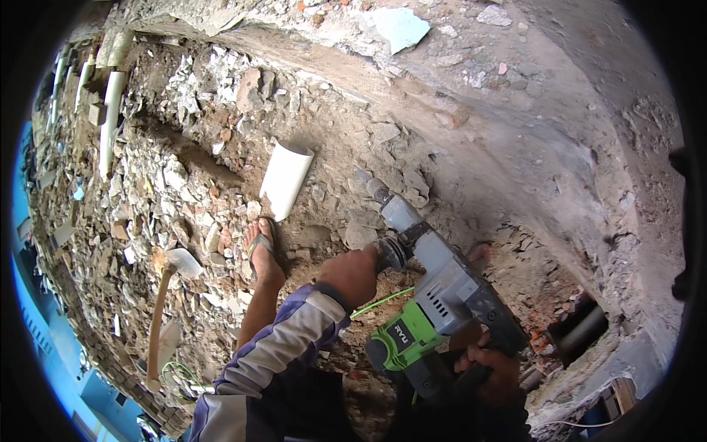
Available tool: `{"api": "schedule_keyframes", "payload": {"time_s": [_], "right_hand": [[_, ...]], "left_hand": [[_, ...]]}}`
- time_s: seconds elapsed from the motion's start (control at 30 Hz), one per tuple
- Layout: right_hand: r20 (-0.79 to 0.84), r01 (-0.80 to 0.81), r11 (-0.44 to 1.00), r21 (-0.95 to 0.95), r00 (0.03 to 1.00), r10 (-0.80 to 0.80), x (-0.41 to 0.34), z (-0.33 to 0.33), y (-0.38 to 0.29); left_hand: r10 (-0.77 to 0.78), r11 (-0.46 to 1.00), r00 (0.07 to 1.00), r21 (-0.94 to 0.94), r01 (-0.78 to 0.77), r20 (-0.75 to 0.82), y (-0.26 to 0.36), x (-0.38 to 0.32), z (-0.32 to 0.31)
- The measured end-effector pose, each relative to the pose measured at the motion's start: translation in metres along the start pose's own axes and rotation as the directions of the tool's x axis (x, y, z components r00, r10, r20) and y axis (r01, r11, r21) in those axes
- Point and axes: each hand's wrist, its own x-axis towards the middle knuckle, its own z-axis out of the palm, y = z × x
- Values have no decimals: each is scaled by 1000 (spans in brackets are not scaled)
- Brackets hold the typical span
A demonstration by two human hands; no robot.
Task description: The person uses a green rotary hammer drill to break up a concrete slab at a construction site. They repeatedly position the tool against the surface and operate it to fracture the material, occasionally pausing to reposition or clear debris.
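Observation:
A grey and green demolition hammer [442, 293] slants across the lower right of the view. My left hand [349, 276] is closed around its black side handle [392, 253]. At the tool's rear, my right hand [489, 367] grips the dark main handle, partly in shadow. The chuck [378, 190] holds a chisel bit [362, 174], which points up and left over loose soil and stones beside the wall base. Whether the tip touches the ground is hard to tell. A broken piece of white plastic pipe [287, 177] lies to the left of the bit.
My sandalled foot [262, 248] stands on rubble. A hoe [160, 309] with a wooden handle lies left. White pipes [112, 121] rest farther left. A rough plastered wall [525, 138] runs along the right, with a dark hole and pipe [582, 334] near its base. A green cord [381, 303] passes beneath the tool.

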Motion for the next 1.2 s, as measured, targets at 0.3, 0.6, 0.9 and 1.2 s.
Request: {"api": "schedule_keyframes", "payload": {"time_s": [0.3,0.6,0.9,1.2], "right_hand": [[138,-112,992,59,985,103,118,17,-6],[94,-186,982,27,979,182,185,-37,-36],[79,-199,978,-57,976,203,211,-38,-55],[91,-187,981,-57,977,192,220,-15,-77]], "left_hand": [[-48,993,998,111,51,-27,-40,110,-9],[-48,981,999,190,47,0,1,159,-9],[-9,970,991,241,-23,131,12,199,-18],[6,963,976,263,-65,220,4,211,-21]]}}
